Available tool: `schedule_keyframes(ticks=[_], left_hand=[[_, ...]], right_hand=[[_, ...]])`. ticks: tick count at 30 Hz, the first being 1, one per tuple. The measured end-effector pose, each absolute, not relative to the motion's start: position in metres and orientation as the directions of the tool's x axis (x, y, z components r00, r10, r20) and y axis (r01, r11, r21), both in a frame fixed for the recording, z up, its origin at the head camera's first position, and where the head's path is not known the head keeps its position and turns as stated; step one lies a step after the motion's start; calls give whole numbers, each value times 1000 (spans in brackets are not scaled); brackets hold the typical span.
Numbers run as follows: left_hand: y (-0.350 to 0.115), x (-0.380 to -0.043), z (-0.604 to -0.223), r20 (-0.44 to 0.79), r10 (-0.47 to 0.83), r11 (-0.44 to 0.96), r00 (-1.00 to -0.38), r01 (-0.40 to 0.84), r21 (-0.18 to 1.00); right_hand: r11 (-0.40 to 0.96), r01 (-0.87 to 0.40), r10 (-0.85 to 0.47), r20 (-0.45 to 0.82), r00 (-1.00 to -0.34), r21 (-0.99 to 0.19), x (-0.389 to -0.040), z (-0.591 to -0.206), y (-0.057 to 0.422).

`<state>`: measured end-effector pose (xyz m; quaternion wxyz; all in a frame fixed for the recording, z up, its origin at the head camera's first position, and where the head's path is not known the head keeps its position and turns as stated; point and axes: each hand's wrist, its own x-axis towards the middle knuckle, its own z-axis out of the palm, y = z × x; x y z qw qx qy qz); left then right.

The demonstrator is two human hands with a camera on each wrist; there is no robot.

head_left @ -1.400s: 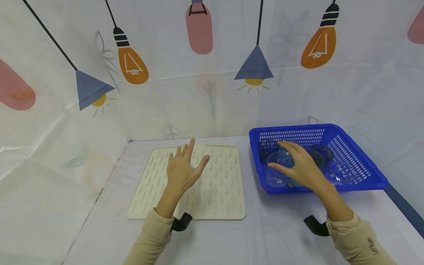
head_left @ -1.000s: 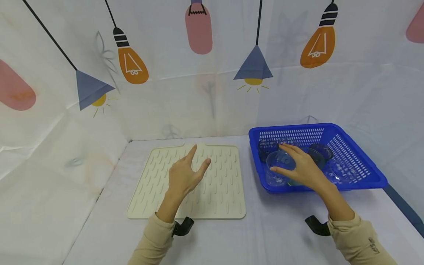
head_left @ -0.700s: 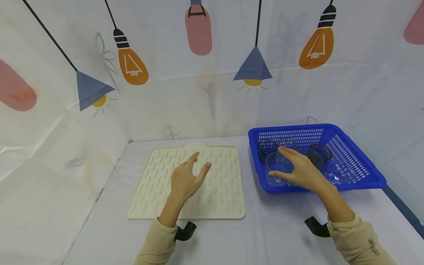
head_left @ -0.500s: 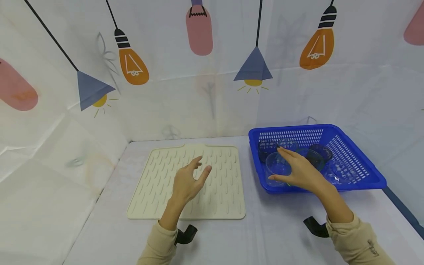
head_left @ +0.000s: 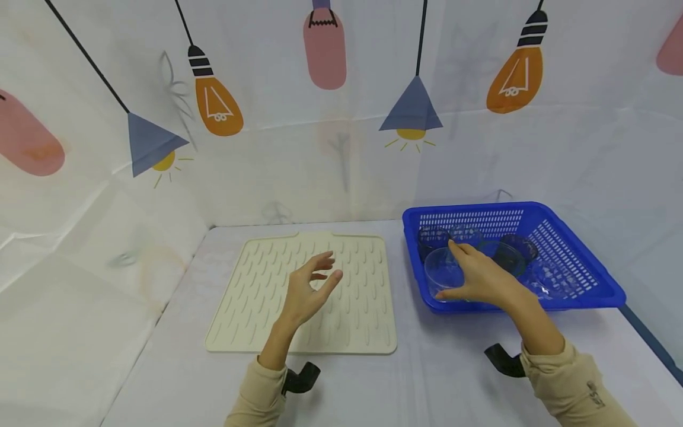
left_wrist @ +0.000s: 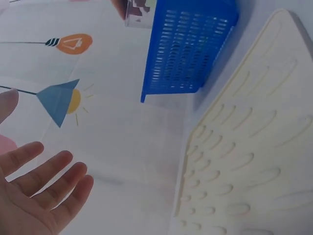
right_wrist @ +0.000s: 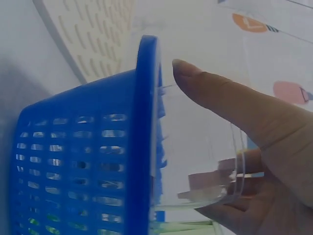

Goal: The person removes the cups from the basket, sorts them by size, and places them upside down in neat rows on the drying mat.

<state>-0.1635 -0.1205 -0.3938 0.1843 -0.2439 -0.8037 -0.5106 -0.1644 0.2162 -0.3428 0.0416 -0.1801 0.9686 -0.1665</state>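
In the head view my right hand (head_left: 488, 277) reaches over the near left part of the blue basket (head_left: 600, 284) and grips a clear glass cup (head_left: 441, 270) with a round rim. The right wrist view has the thumb on one side of the cup (right_wrist: 195, 137) and the fingers seen through its wall from the other side. My left hand (head_left: 306, 293) hovers over the cream ridged mat (head_left: 363, 296), holding nothing, its fingers loosely bent and the thumb apart. The left wrist view confirms these relaxed fingers (left_wrist: 54, 166).
Other glassware shares the basket: a dark cup (head_left: 431, 237) at the back left, another dark cup (head_left: 520, 244) and a clear patterned piece (head_left: 549, 279) to the right. A white cloth covers the table (head_left: 427, 379). Behind hangs a printed curtain (head_left: 288, 160).
My right hand has lowered slightly and closed around the clear glass cup, which has shifted a little left. My left hand has come down over the mat, its fingers bending from spread to relaxed.
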Motion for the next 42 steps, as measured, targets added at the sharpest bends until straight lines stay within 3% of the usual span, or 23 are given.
schedule_keyframes(ticks=[6,12,29,42], left_hand=[[-116,-162,-388,547,210,304,-810,586,751],[-104,-149,-358,553,236,275,-799,601,751],[-85,-152,-338,559,286,216,-778,621,754],[-71,-154,-331,557,318,168,-767,624,763]], right_hand=[[850,-336,-350,41,-936,-406,-166,-352,218],[788,-356,-326,150,-933,-503,-165,-358,225],[623,-399,-203,354,-913,-673,-161,-319,223],[540,-424,-239,350,-906,-727,-159,-302,203]])
